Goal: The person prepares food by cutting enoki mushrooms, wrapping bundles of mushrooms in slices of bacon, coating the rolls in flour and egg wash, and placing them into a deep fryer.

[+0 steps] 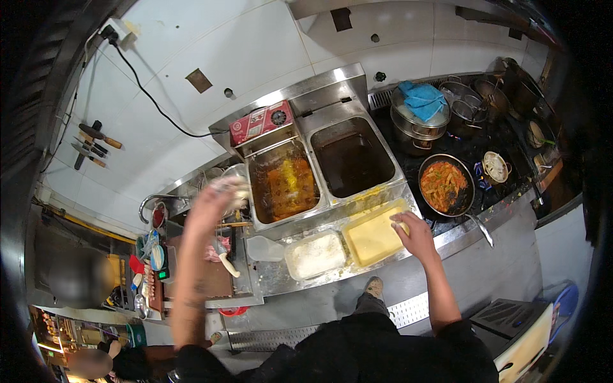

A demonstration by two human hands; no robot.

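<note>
Blurred by motion, my left hand [220,194] is raised left of the fryer, over a light-coloured metal bowl [235,174]; whether it holds anything cannot be made out. My right hand [413,235] is at the right edge of a yellow tub of pale batter [376,239], fingers curved over the rim. Beside that tub stand a clear tub of white flour [316,256] and a small translucent container [265,249]. Yellow batter floats in the foaming oil of the left fryer vat [286,184]. Dark oil fills the right vat [355,160].
On the right stove are a frying pan of red saucy food [443,186], a small pot [495,167] and a lidded pot under a blue cloth [424,100]. A white-handled knife [226,258] lies by raw meat on a brown cutting board [215,282]. Another person [139,361] is at lower left.
</note>
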